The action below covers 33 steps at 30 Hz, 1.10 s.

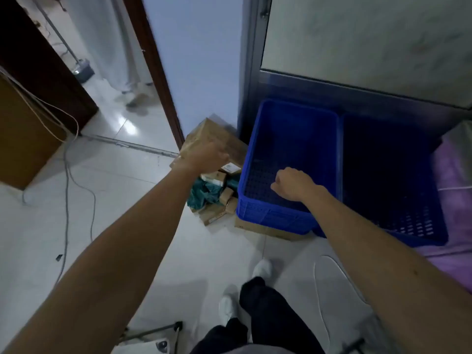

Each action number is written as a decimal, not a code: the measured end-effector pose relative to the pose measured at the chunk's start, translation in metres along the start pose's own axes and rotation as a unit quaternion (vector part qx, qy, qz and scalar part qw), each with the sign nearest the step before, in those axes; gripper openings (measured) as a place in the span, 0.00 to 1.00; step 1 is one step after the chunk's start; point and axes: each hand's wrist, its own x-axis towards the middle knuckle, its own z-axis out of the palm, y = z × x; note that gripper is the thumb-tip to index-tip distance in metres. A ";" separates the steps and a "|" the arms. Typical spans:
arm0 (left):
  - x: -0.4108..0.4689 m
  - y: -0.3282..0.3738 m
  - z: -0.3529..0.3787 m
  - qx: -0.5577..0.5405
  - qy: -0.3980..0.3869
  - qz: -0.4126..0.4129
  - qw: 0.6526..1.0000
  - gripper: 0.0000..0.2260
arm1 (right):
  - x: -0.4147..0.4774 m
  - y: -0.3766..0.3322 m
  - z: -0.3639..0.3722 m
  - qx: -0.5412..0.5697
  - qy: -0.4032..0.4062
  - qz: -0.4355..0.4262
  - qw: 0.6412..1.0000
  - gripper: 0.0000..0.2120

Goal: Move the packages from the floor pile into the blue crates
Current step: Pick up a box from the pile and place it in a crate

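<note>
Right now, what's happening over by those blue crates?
A person's left hand grips the large brown cardboard box atop the floor pile, beside the nearer blue plastic crate. The right hand, fingers curled and holding nothing, hovers over that crate. Both it and the second blue plastic crate look empty. A teal plastic bag and small cardboard boxes lie below the big box.

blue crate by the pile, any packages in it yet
No, the blue crate shows only its bare perforated floor under the right hand.

Layout: top box (204,135) on package pile (212,192); pile left of, touching, left crate (265,218); right crate (419,236) just beside.
</note>
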 end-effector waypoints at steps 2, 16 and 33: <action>0.014 -0.008 0.006 -0.018 -0.016 -0.041 0.999 0.17 | 0.018 -0.002 0.003 0.006 -0.018 0.002 1.000 0.19; 0.128 -0.080 0.035 -0.029 -0.109 -0.137 0.984 0.17 | 0.176 -0.031 0.017 0.049 -0.065 -0.034 0.996 0.26; 0.264 -0.227 0.013 0.000 -0.163 -0.023 0.986 0.16 | 0.293 -0.152 0.051 0.137 -0.080 0.120 0.980 0.31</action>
